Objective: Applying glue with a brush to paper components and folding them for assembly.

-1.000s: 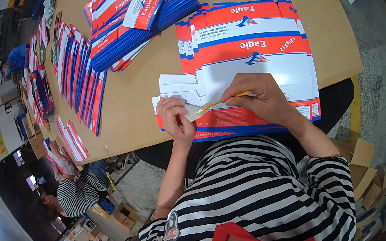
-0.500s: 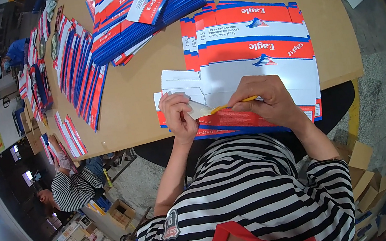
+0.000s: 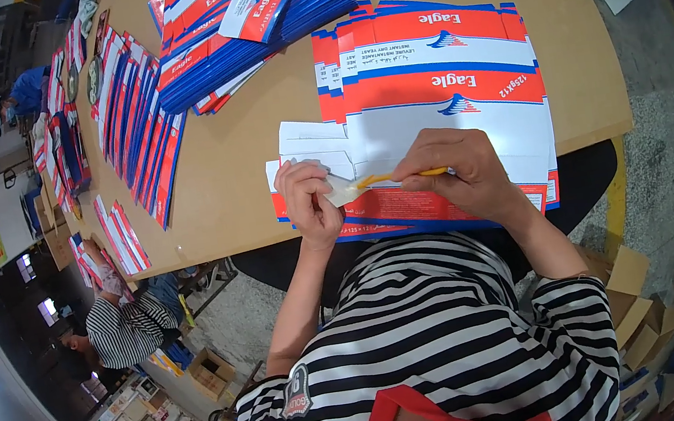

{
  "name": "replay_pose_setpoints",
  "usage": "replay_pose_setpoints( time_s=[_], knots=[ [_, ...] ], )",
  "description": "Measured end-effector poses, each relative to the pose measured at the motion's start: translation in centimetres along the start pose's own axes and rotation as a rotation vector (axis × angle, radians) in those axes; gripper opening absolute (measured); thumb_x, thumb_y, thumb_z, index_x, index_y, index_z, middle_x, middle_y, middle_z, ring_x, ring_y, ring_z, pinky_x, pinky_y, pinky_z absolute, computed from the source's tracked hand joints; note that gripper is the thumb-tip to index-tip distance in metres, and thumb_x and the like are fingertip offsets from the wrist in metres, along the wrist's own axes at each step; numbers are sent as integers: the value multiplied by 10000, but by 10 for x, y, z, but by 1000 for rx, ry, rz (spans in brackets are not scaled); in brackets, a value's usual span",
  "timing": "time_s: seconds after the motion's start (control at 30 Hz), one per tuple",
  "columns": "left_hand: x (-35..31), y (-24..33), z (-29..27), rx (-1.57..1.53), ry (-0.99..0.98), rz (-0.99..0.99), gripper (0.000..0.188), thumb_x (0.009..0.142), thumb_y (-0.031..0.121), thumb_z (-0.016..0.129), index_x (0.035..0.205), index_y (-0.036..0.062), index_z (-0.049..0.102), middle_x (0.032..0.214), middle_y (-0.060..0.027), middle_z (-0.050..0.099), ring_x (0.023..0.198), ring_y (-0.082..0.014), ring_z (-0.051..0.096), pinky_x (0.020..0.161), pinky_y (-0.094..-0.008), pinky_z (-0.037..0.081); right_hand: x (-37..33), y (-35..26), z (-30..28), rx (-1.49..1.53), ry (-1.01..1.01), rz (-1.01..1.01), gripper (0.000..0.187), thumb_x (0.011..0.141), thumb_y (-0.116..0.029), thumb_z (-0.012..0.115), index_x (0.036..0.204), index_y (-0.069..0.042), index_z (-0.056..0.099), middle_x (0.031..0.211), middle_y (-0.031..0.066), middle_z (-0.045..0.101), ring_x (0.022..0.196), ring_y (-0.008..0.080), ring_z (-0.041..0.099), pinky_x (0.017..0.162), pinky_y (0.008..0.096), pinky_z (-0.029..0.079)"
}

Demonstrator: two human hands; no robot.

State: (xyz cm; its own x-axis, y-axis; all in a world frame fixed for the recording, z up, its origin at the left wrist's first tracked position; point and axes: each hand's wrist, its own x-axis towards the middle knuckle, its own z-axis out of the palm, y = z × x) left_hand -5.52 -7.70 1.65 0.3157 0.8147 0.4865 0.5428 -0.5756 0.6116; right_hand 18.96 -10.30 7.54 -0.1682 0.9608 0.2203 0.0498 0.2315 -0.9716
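My left hand is closed around a pale, translucent piece; whether it is flat or hollow I cannot tell. Between the thumb and fingers of my right hand is a thin yellow stick. Its left end touches or lies just over the pale piece, and its other end sticks out past my fingers. Both hands are above overlapping flat printed cartons in red, white and blue at the near table edge. White carton flaps lie just beyond my left hand.
A tall pile of folded cartons stands at the far left of the brown table. Further left, a fanned row of cartons leans over. A co-worker in stripes handles cartons at the left edge. Open cardboard boxes sit on the floor, right.
The stick's left end has shifted slightly up and left over the pale piece. My left hand has tilted the piece a little; both hands keep their hold.
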Motion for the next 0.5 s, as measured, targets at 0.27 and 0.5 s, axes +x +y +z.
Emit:
replay_pose_setpoints(
  time_s=[0.27,0.5],
  knots=[
    [-1,-1,0,0,7,15,187,688,-99,484,759,74,466,849,-87,570,868,-269,581,971,-453,339,-7,-3,-3,34,-53,11,86,752,-67,719,832,-52,691,752,49,667,675,157,625,576,247,484],
    [0,0,0,-3,25,24,177,706,-93,469,757,77,465,841,-87,567,862,-272,582,970,-451,342,-7,3,1,13,-38,2,95,749,-61,720,839,-51,693,734,38,661,657,157,610,560,254,466]
  ],
)
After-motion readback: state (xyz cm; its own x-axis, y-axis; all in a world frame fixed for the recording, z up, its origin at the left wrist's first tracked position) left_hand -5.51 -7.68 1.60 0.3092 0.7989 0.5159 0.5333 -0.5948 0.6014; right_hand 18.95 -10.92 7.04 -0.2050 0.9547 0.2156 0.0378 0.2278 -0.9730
